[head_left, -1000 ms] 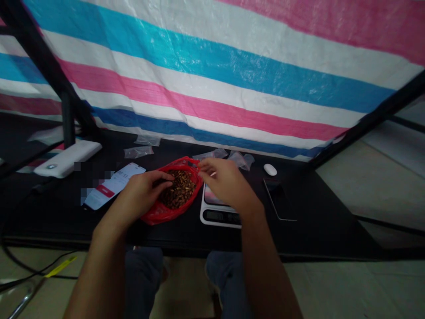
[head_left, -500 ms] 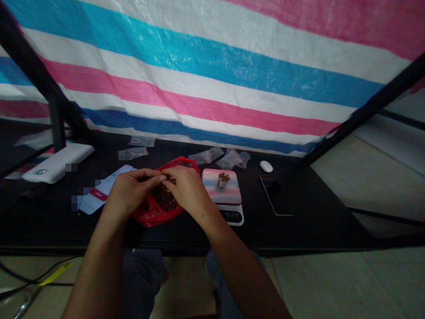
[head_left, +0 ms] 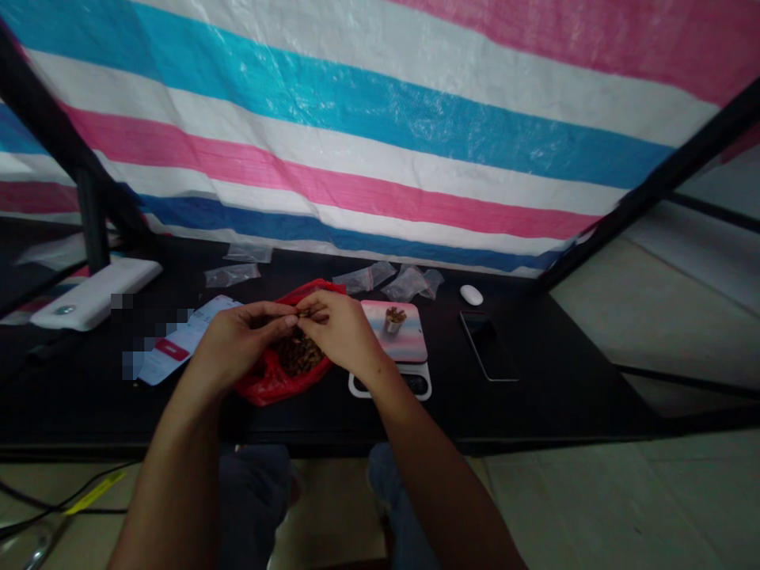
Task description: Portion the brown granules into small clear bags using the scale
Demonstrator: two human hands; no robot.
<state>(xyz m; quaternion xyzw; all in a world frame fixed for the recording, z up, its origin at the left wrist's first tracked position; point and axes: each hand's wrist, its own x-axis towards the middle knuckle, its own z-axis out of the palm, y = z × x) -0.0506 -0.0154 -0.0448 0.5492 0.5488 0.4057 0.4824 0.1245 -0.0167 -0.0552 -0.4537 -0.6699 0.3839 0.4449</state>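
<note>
My left hand (head_left: 234, 340) and my right hand (head_left: 344, 328) meet over a red plastic bag (head_left: 270, 388), thumbs and fingertips pinched together. Between the fingertips shows a small brown piece (head_left: 303, 313), too small to name exactly. Inside the bag lie many loose brown bits (head_left: 302, 358), partly hidden by my hands. Just right of my right hand is a kitchen scale (head_left: 409, 348) with a pink, patterned top and a white base. Upright on it stands a small metallic-looking cup (head_left: 393, 325), filled with brown stick-like pieces (head_left: 395, 314) that poke above its rim.
Clear zip bags (head_left: 365, 278) lie behind the scale, others at the back left. A white mouse (head_left: 471, 295) and a dark phone (head_left: 488, 346) are to the right. A pale blue packet (head_left: 184, 336) and a white power bank-like box (head_left: 98, 293) lie left.
My right hand has shifted slightly, and the brown piece between the fingertips shows more clearly. The whole view has drifted a little; the cup and scale stay put.
</note>
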